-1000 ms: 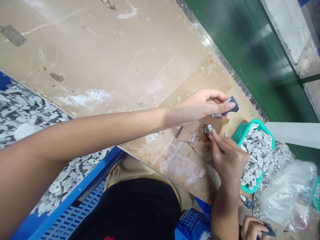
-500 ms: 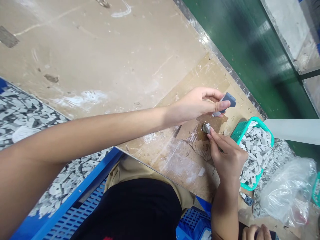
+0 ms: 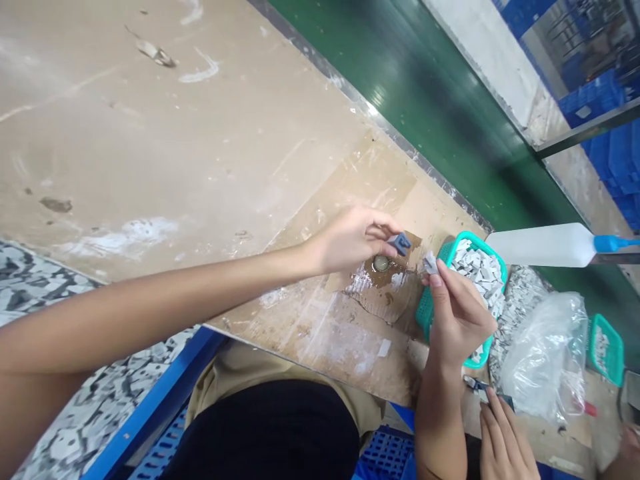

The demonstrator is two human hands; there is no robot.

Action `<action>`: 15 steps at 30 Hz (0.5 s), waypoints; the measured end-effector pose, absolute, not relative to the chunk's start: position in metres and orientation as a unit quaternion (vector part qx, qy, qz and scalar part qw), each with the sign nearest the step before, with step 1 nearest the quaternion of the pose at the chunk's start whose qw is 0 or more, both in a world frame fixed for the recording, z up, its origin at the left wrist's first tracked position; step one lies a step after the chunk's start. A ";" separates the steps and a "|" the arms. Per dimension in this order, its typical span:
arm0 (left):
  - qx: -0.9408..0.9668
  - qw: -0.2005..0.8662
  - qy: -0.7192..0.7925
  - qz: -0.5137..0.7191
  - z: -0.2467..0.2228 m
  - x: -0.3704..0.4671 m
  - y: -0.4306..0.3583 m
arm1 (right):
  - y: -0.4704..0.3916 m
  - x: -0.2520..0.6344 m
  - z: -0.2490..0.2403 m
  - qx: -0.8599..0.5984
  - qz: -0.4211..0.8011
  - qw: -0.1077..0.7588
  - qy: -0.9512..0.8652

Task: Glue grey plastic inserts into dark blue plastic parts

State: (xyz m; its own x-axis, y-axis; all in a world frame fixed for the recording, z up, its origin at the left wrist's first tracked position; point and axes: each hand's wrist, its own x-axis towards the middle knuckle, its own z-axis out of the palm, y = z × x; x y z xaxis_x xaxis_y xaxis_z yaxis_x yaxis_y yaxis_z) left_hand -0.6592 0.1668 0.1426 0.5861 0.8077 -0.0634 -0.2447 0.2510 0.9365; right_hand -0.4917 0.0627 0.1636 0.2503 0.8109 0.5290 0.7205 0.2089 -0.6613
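My left hand is closed on a small dark grey plastic part, with a notched end facing outward. It is just above a small round dish of clear liquid on a wet cardboard piece. To the right of the dish, my right hand pinches a small light grey plastic piece between thumb and fingertips. That piece is beside the near rim of a teal basket, which is filled with similar light grey pieces.
A white bottle with a blue tip lies beyond the basket. Right of it are a clear plastic bag and another teal basket. A co-worker's hand is at lower right. Many grey pieces fill a blue bin at lower left.
My right hand has drawn the light grey piece away from the dish, toward the basket. My left hand has come nearer the dish and turned the dark part. The view has shifted.
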 end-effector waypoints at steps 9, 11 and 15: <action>0.509 0.769 0.208 0.326 0.138 -0.657 0.162 | 0.061 -0.490 0.167 -0.567 0.048 0.481 -0.668; 0.501 0.776 0.204 0.325 0.139 -0.656 0.162 | 0.060 -0.490 0.167 -0.562 0.051 0.477 -0.674; 0.485 0.789 0.188 0.326 0.140 -0.656 0.160 | 0.061 -0.490 0.167 -0.560 0.047 0.467 -0.683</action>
